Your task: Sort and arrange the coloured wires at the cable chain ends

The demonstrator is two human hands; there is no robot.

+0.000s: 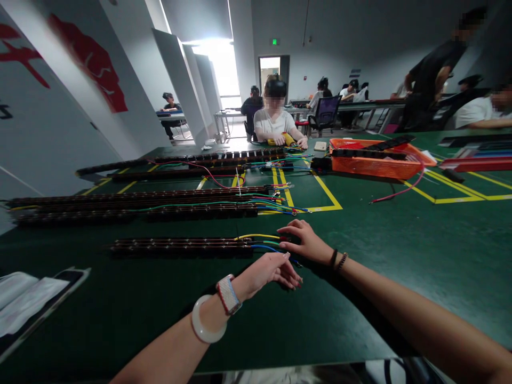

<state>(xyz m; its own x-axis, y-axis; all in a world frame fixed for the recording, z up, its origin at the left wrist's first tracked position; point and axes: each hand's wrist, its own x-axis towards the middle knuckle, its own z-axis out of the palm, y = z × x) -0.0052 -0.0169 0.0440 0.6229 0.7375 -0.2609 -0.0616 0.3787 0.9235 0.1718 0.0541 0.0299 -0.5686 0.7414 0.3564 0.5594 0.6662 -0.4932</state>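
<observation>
A dark bundle of long strips (180,246) lies lengthwise on the green table in front of me. Yellow, green and blue wires (262,236) come out of its right end. My right hand (306,242) is at the wire ends, its fingers curved and the thumb apart from them. Whether it touches a wire I cannot make out. Just nearer to me, my left hand (274,271) hovers beside the blue wire (266,247), palm partly turned down and fingers loosely stretched, holding nothing.
Behind lie more strip bundles (140,205) with coloured wires. Farther right stands an orange basket (372,168) with dark strips on it. Yellow tape lines (326,192) mark the green table (400,256). Across it a person (276,120) holds a yellow tool (282,140). A tray with white cloth (36,296) is at left.
</observation>
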